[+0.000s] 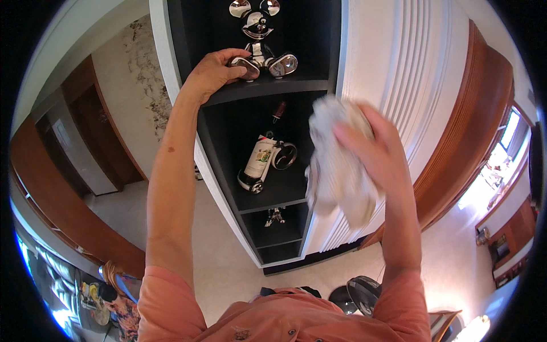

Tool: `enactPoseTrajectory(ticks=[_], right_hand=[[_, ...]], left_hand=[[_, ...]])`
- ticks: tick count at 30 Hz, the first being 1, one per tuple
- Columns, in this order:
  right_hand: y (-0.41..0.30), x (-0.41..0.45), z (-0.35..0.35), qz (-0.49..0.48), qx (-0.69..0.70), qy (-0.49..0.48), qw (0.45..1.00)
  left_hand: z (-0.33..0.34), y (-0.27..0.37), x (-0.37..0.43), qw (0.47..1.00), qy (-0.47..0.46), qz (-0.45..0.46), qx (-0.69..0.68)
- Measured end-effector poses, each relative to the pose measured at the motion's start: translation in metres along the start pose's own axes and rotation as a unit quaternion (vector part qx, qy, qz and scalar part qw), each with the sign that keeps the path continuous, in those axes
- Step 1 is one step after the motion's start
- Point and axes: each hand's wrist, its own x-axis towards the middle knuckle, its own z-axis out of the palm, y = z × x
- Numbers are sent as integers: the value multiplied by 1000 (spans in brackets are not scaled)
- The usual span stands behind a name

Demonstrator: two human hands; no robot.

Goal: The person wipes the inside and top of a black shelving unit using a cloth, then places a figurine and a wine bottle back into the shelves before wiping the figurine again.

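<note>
A shiny chrome-and-black mouse figurine (257,51) sits on the top visible shelf (290,86) of a dark-lined cabinet. My left hand (222,70) grips one of its feet, thumb in front and fingers behind. To the right, off the shelves, my right hand (374,145) clutches a bunched white cloth (342,171), blurred by motion. On the shelf below, a wine bottle (258,158) with a pale label leans in a chrome holder (284,156). Lower still stands a small silvery figurine (274,217), too small to make out clearly.
The cabinet's white frame (226,233) borders the shelves, with white fluted panelling (410,64) at right. Behind me on the floor is a black fan (364,295). A person in a patterned garment (124,314) is at lower left. A curved wooden panel (474,115) runs along the right.
</note>
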Motion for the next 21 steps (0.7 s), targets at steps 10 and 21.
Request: enactPoseTrajectory(ticks=[10,21], right_hand=[[19,155,61,-33,-521,128,843],[-7,150,91,-168,-501,2,849]], left_hand=[[7,5,6,1000,-18,-4,-2],[-6,-8,11,988,30,-63,-137]])
